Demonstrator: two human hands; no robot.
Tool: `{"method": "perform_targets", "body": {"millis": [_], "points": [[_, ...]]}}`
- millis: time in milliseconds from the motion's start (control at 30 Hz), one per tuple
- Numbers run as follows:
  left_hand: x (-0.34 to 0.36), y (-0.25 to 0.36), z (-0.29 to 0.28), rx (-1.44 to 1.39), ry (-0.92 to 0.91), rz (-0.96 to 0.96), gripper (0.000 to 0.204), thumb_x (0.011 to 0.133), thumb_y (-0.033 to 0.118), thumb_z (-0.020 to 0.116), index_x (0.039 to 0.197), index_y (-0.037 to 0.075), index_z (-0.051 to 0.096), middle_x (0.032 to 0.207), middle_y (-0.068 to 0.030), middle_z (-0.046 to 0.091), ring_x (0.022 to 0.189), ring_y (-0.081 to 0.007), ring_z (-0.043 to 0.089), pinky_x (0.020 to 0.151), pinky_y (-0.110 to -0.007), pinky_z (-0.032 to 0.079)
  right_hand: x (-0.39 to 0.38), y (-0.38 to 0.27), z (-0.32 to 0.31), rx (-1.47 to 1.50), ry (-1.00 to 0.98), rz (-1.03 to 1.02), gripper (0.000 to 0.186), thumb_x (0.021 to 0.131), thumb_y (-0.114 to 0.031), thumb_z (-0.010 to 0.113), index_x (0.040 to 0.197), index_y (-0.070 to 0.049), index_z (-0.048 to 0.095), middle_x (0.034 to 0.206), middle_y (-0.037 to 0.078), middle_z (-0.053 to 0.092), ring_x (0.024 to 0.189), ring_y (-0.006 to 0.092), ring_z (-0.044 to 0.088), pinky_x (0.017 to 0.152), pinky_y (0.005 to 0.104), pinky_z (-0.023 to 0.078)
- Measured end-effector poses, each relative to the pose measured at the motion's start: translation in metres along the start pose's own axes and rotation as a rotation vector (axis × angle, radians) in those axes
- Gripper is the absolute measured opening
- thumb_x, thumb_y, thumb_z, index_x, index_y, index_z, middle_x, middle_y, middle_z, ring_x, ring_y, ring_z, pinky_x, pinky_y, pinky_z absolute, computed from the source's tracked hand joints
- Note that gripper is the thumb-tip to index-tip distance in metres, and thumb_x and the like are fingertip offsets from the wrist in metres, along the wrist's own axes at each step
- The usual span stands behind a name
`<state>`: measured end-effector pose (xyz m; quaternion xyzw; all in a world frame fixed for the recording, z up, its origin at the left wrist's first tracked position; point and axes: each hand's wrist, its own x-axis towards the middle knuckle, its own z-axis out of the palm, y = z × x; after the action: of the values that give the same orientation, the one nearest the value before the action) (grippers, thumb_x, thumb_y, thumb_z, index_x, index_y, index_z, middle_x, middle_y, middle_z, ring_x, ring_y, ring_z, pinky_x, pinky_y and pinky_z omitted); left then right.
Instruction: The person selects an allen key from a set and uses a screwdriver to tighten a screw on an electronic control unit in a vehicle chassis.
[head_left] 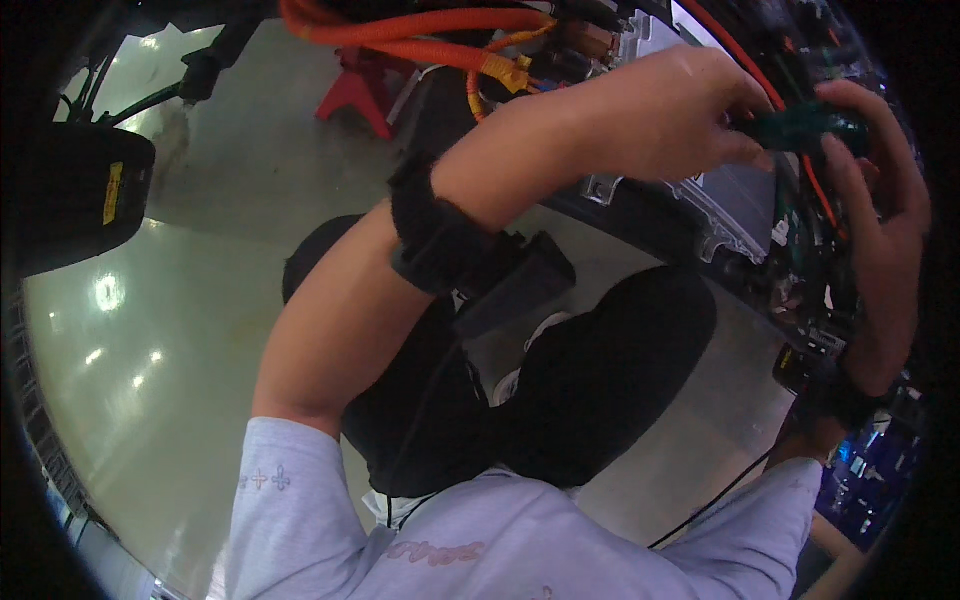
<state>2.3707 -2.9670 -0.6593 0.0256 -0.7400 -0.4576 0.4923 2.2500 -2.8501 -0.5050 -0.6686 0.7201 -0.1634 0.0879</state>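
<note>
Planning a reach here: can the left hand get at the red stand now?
Probably not: the left hand is at the dark green object, and the red stand is well off leftward, orange cables near its top.

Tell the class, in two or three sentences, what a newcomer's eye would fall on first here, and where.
Probably the orange cables first, bright at the top edge, with a red stand on the floor just below them. Next, at upper right, the right hand grips a dark green object, blurred, with the left hand at its other end.
</note>
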Motion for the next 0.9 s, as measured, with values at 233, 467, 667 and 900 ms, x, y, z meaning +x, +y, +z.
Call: {"method": "perform_targets", "body": {"millis": [233, 467, 667, 900], "points": [[0.003, -0.001, -0.006, -0.083, -0.091, -0.074, 0.025, 0.079, 0.015, 0.072, 0.101, 0.003, 0.071, 0.087, -0.0171, 0.07, 0.079, -0.028, 0.068, 0.075, -0.036, 0.053, 0.001, 0.001, 0.008, 0.01, 0.006, -0.033, 0.034, 0.095, -0.011, 0.056, 0.127, -0.003, 0.052, 0.118, 0.01, 0.059, 0.109, 0.0136, 0.056, 0.094, 0.0272, 0.043], [0.001, -0.005, 0.003, -0.098, -0.04, -0.024, 0.032, 0.074, 0.02, 0.077, 0.1, 0.002, 0.071, 0.083, -0.0163, 0.07, 0.076, -0.0271, 0.068, 0.073, -0.035, 0.053, 0.0, 0.023, 0.005, 0.113, -0.036, 0.166, 0.04, 0.094, -0.012, 0.059, 0.132, -0.004, 0.05, 0.119, 0.011, 0.059, 0.108, 0.0149, 0.058, 0.091, 0.0261, 0.046], [0.004, -0.001, 0.003, 0.004, -0.02, 0.02, 0.029, 0.079, 0.022, 0.073, 0.099, 0.001, 0.071, 0.081, -0.0167, 0.069, 0.078, -0.0283, 0.068, 0.074, -0.036, 0.053, -0.002, 0.022, 0.021, 0.15, 0.166, -0.057, 0.044, 0.092, -0.009, 0.06, 0.134, -0.005, 0.048, 0.114, 0.011, 0.062, 0.106, 0.018, 0.062, 0.095, 0.0264, 0.046], [0.007, 0.005, 0.006, -0.107, -0.069, -0.051, 0.036, 0.072, 0.025, 0.08, 0.096, 0.0, 0.071, 0.084, -0.0166, 0.07, 0.079, -0.0288, 0.069, 0.076, -0.036, 0.053, 0.0, 0.022, 0.021, 0.137, 0.095, -0.236, 0.049, 0.09, -0.013, 0.065, 0.135, -0.006, 0.048, 0.124, 0.012, 0.059, 0.112, 0.019, 0.059, 0.097, 0.0288, 0.046]]}}
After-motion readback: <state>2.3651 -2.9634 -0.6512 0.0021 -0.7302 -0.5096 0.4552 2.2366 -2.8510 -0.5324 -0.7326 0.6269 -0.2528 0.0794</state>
